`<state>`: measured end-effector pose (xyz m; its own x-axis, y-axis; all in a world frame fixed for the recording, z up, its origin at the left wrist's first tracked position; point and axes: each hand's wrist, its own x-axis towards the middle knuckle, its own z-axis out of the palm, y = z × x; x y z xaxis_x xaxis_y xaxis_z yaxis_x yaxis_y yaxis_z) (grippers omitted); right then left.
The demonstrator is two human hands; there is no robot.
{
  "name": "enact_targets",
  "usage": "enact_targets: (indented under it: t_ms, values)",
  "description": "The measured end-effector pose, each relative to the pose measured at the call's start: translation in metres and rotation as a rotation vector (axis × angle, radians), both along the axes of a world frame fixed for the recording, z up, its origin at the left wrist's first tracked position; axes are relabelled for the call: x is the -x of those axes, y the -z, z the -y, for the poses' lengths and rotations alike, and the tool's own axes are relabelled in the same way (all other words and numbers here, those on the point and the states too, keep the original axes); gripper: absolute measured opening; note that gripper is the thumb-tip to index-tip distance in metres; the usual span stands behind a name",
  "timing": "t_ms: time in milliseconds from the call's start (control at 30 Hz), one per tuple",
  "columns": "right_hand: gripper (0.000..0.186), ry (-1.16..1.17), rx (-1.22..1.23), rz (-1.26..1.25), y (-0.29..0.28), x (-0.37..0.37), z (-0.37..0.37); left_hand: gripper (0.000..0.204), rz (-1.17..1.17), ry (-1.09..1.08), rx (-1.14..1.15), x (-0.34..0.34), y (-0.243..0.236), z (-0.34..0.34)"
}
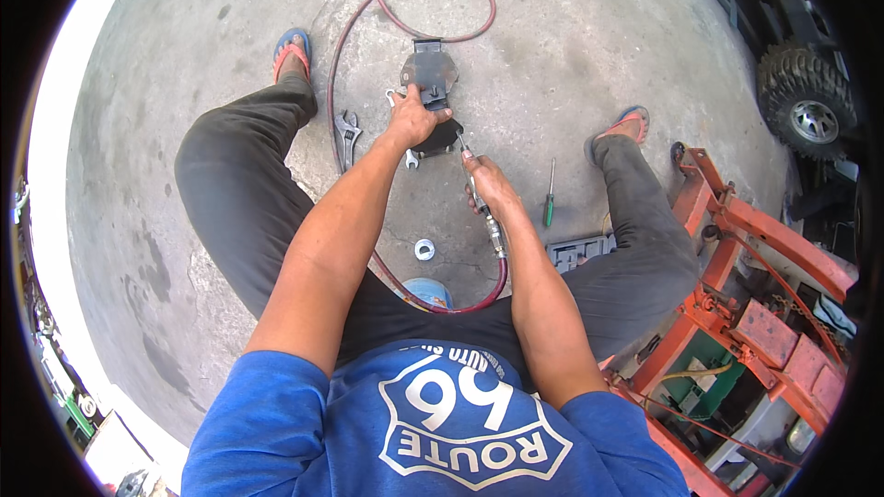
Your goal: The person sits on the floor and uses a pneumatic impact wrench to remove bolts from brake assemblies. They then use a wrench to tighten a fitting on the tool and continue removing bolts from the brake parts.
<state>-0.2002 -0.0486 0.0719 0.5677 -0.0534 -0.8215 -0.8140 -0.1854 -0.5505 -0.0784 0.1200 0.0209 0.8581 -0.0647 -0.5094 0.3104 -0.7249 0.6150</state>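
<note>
My left hand (pixel 416 118) grips the narrow middle of a black metal bracket (pixel 430 69) lying on the concrete floor, its fingers and thumb across the part. In my right hand (pixel 493 186) is a slim air die grinder (pixel 495 237), with a red hose (pixel 500 290) fixed to its rear end. The tool's thin tip meets or nearly meets the right edge of the bracket's near end; actual contact is too small to tell. An open-end wrench (pixel 412 160) lies partly hidden beside the bracket, and an adjustable wrench (pixel 347 138) rests left of my forearm.
A green-handled screwdriver (pixel 550 207) and a grey tool case (pixel 578 251) lie to the right. A white tape roll (pixel 424 249) sits near a blue round container (pixel 431 291). The hose loops across the floor. An orange metal frame (pixel 709 285) and a vehicle tyre (pixel 810 115) stand at right.
</note>
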Motion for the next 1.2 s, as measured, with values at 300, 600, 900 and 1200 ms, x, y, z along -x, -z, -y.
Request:
enact_targets:
  t_ms: [300, 600, 900, 1200]
  values:
    - [0.057, -0.005, 0.005, -0.023, -0.0023, -0.0012, -0.0006, 0.096, -0.007, 0.001, -0.012, -0.0001, -0.0011, 0.0005]
    - [0.058, -0.012, 0.005, -0.008, -0.0022, 0.0003, -0.0007, 0.097, -0.008, 0.007, -0.001, -0.0008, -0.0006, -0.0001]
    - [0.058, -0.014, 0.016, -0.003, -0.0036, 0.0007, -0.0008, 0.097, -0.024, 0.008, -0.011, -0.0008, -0.0053, 0.0001]
    - [0.060, -0.031, 0.027, -0.005, -0.0024, 0.0010, 0.0001, 0.096, -0.020, 0.011, -0.020, -0.0006, -0.0038, 0.0000]
